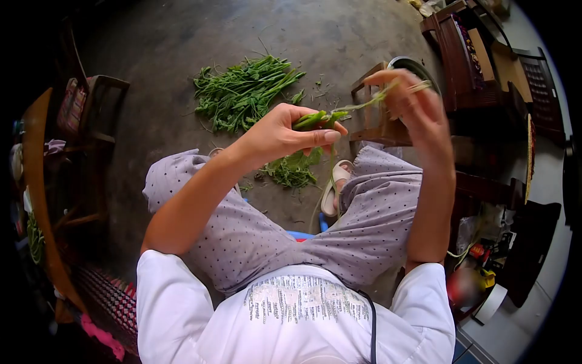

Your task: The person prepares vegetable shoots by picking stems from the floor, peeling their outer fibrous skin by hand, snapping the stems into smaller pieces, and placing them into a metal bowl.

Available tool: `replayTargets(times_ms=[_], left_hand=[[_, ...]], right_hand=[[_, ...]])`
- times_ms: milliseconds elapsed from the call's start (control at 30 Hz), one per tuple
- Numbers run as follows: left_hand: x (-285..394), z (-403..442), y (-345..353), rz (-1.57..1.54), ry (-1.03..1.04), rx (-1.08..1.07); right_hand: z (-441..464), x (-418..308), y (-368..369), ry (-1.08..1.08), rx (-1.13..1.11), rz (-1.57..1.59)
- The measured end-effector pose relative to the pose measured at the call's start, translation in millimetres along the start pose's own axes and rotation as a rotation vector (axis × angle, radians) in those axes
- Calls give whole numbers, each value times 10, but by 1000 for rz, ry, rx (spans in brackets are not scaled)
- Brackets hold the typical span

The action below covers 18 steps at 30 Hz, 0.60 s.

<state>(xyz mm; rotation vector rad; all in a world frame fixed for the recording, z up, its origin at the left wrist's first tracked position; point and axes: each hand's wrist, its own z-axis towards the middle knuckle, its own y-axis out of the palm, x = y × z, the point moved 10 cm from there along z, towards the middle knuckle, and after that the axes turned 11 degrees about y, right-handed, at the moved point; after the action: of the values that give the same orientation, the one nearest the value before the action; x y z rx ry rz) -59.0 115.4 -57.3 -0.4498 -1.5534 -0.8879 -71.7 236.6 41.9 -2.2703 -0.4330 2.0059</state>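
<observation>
My left hand (285, 134) is closed around a small bunch of green stems (310, 121), with the thumb pressed along its near side. A thin pale-green strand (364, 104) stretches from the stems' end to my right hand (415, 103), which is raised to the right. The right hand is smeared by motion, but the strand passes between its fingers. Another thin strand hangs below the left hand. On the floor beyond lies a large pile of leafy green stems (245, 91); a smaller heap of leafy greens (292, 168) is nearer, between my feet.
A wooden stool (367, 130) carrying a metal basin (407, 62) is at the right, partly behind my right hand. Dark wooden furniture (464, 109) lines the right side. At left are a chair (97, 100) and a wooden table edge (37, 151). Scraps litter the concrete floor (163, 45).
</observation>
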Motion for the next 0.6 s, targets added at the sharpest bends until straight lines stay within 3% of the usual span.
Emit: replayTargets(times_ms=[100,167,233,300,367,433,567,600], left_hand=[[-33,-12,14,10,67,-53],[98,-25,-30,19,118,12],[151,-105,-312,-185,-9,331],[171,-174,-479,-406,-17,379],[192,-245,-797,-495,104,582],[224,-347,-1052,-505,150,646],[302,-539,-1299,-566,242,804],[317,-523,-1268,-623,259,745]], right_hand=[[-72,224,437,-128,-88,-184],[-93,251,371,-69,-39,-106],[-123,203,90,-36,73,105],[-218,-18,-125,-175,148,172],[-344,-146,-351,-270,181,172],[-443,-198,-563,-395,223,200],[-564,-249,-673,-439,276,243],[-526,-190,-547,-367,206,211]])
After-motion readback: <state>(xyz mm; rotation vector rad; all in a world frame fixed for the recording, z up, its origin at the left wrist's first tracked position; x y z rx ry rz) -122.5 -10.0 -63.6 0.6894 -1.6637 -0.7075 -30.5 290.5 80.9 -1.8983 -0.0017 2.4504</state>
